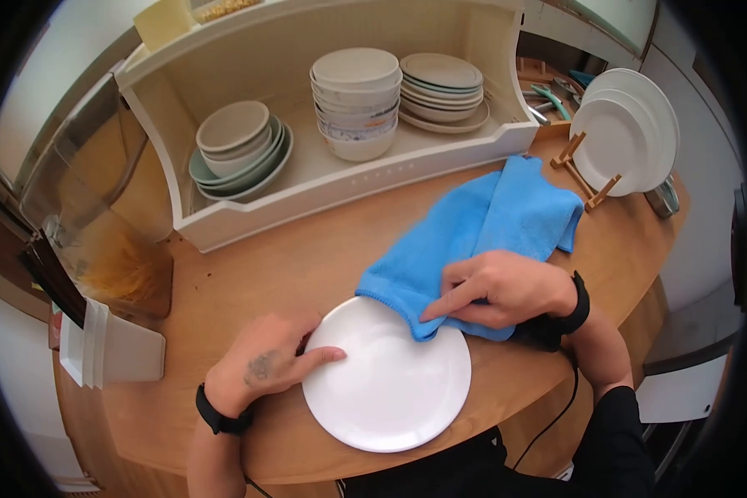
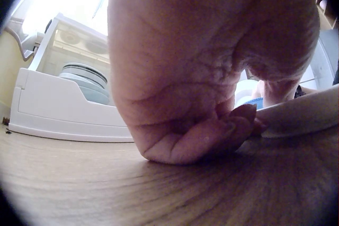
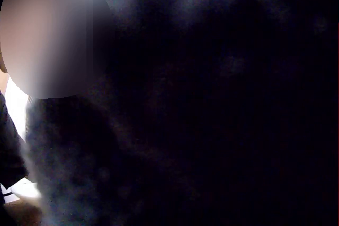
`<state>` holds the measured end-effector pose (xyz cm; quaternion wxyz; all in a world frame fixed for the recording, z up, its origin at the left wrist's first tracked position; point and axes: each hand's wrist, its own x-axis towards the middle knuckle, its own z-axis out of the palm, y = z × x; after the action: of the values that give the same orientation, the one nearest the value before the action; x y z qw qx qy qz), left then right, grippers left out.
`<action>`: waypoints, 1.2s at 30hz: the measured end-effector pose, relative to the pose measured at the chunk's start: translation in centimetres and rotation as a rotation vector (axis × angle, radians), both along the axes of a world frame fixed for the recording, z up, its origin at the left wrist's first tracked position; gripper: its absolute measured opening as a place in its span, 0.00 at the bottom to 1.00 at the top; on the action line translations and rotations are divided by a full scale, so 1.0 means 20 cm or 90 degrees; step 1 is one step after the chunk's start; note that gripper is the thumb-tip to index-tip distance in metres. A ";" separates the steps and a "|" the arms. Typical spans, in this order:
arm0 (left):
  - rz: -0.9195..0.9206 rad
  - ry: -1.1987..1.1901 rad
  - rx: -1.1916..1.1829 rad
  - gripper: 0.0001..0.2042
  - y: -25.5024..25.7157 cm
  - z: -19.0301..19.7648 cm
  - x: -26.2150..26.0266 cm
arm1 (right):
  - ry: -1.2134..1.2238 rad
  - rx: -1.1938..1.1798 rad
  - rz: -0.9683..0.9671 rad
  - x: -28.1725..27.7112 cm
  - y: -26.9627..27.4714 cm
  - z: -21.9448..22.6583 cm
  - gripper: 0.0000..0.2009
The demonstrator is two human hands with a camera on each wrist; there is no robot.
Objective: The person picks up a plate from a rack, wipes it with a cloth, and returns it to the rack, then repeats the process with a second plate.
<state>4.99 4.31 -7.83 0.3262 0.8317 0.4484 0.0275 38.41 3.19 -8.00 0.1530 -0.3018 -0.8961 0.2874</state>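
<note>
Head: the left hand (image 1: 270, 357) pinches a white plate (image 1: 388, 394) at the near edge of a wooden table (image 1: 282, 270); the right hand (image 1: 506, 286), partly curled, grips a blue cloth (image 1: 465, 228) against its rim. Left wrist: curled fingers (image 2: 196, 141) beside the plate. Right wrist: mostly dark, grip unclear.

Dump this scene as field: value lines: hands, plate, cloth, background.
left hand: thumb over the plate, other fingers at its rim
right hand: holds the blue cloth, index finger on it
plate: white, round, far rim partly covered by the blue cloth
blue cloth: lies across the table
white shelf: bowls and stacked plates
wooden rack: white plates on edge
right wrist view: mostly dark
</note>
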 end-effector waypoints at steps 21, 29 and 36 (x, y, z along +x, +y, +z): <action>-0.024 -0.025 0.040 0.21 -0.01 -0.07 0.00 | -0.149 0.091 0.059 -0.33 0.11 -0.01 0.18; -0.020 0.014 0.070 0.19 -0.06 0.01 0.06 | -0.100 0.088 -0.012 -0.08 -0.11 -0.05 0.19; -0.103 0.145 0.442 0.28 -0.44 0.15 -0.01 | -0.070 0.078 -0.049 -0.07 -0.18 -0.11 0.18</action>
<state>4.70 -4.45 -4.89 -0.0263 0.9233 0.3785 0.0596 37.04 -0.46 -10.25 0.1327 -0.3413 -0.9068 0.2087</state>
